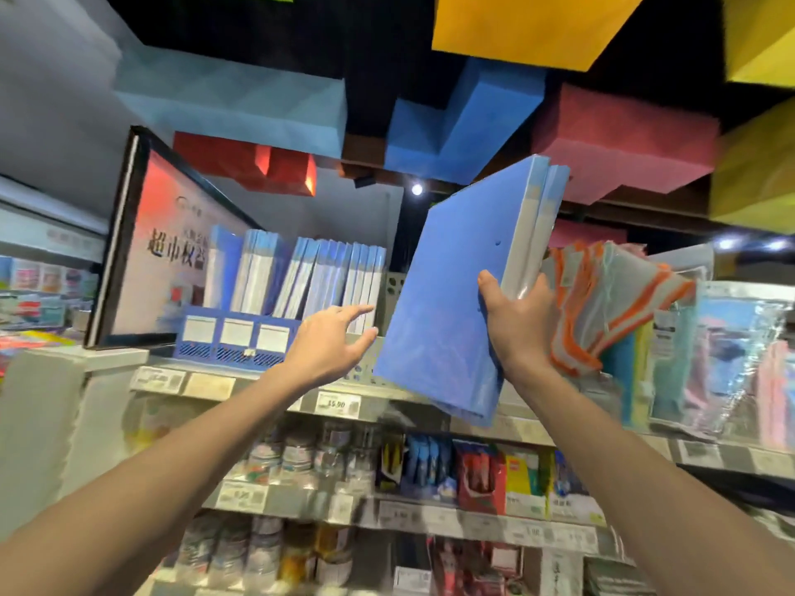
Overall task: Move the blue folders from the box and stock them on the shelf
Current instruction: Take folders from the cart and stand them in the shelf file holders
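Blue plastic folders standing in a row [309, 277] fill part of the top grey shelf [383, 395], while the right hand [520, 324] grips two more blue folders [447, 303] in the air just beside them and the left hand [331, 346] reaches with loose, empty fingers, so the job is not done.

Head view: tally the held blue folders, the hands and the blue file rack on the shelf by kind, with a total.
Held blue folders: 2 (two spines show)
Hands: 2, right hand and left hand
Blue file rack: 1
Total: 5
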Demonstrator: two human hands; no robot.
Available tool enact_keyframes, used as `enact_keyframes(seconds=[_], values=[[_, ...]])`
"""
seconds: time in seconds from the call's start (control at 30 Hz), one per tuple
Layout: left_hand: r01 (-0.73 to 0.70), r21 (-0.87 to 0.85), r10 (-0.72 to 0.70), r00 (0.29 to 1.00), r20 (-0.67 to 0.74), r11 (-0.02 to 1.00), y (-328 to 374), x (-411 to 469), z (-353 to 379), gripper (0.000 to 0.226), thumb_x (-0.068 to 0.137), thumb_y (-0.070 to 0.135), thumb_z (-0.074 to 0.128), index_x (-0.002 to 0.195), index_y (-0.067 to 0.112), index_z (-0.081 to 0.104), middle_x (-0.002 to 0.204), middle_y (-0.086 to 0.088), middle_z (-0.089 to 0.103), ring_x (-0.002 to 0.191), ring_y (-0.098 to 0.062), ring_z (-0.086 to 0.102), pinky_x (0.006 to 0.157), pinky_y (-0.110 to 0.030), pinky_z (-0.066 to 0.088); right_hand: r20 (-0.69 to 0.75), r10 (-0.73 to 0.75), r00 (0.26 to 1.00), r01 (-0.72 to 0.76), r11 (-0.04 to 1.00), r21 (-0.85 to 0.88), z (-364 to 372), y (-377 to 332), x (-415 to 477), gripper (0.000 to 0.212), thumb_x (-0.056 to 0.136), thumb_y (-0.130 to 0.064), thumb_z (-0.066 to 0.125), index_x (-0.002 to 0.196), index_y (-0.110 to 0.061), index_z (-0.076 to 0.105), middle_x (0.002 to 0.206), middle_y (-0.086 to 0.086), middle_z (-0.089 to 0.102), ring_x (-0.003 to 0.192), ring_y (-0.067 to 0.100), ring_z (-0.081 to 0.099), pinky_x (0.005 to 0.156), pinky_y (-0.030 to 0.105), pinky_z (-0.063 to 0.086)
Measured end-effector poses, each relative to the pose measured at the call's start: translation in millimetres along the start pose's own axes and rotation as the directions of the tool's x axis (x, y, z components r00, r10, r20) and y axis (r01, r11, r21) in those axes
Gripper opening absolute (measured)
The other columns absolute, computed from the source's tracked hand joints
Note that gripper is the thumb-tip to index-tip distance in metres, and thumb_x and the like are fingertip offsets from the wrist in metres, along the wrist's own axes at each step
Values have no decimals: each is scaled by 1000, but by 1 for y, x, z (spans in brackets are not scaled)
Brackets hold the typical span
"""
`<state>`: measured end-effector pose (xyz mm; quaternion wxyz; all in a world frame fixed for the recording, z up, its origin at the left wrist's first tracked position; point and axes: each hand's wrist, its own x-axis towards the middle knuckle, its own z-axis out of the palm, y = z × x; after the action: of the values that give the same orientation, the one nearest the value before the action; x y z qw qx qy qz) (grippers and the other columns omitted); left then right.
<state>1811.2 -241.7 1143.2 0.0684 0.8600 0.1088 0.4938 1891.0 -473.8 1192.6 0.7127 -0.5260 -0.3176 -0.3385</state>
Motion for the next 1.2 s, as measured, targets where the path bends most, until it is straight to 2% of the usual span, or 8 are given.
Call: enact_keyframes(seconds=[0.23,0.33,0.47,0.57,0.7,0.87,1.07,1.2], values=[[-48,62,54,995,-85,997,-66,79,66,46,101,49,48,146,38,49,153,-14,43,147,-31,29,118,-47,24,-83,-130,988,122,989,-87,77,48,57,22,85,-26,73,94,-13,59,84,-2,63,80,19,57,56,15,33],[-85,94,94,991,-93,992,-87,109,83,49,101,49,48,149,40,43,162,-13,30,153,-31,15,122,-47,14,-94,-141,986,134,988,-78,112,69,78,22,87,-26,72,98,-12,57,92,1,62,88,22,54,56,7,36],[-172,149,189,976,-107,974,-109,151,109,52,101,49,48,151,41,40,167,-11,17,156,-28,0,124,-47,7,-100,-144,984,137,987,-80,152,102,102,24,89,-26,69,97,-8,55,82,-7,55,80,0,43,62,22,30],[-222,179,245,962,-120,958,-122,176,128,51,101,49,48,150,43,40,168,-14,10,156,-30,-7,124,-49,7,-80,-171,982,163,982,-98,172,120,113,24,90,-25,70,98,-7,57,81,-8,58,83,-14,53,56,11,36],[-259,237,302,939,-166,936,-135,203,150,55,98,58,33,151,43,38,167,-18,6,155,-33,-10,122,-52,10,-49,-192,980,185,976,-117,200,146,128,23,89,-29,70,98,-13,56,91,1,65,91,26,59,69,32,45],[-260,314,335,917,-216,913,-151,218,170,58,98,62,29,153,44,33,168,-16,0,154,-31,-18,123,-52,3,9,-145,989,145,982,-119,227,169,143,28,92,-30,67,111,-13,56,103,1,57,97,21,43,74,26,33],[-226,439,367,890,-269,870,-163,220,184,57,102,60,31,156,43,27,168,-16,3,155,-31,-9,125,-49,0,59,-97,994,104,986,-130,255,204,161,32,88,-29,71,110,-9,59,104,9,66,101,29,54,81,38,48],[-217,482,385,879,-282,849,-163,219,188,57,103,59,32,157,42,25,168,-15,3,155,-31,-7,125,-48,-1,94,-86,992,98,987,-130,266,219,165,38,90,-28,70,122,-11,58,116,8,65,99,18,46,83,30,41]])
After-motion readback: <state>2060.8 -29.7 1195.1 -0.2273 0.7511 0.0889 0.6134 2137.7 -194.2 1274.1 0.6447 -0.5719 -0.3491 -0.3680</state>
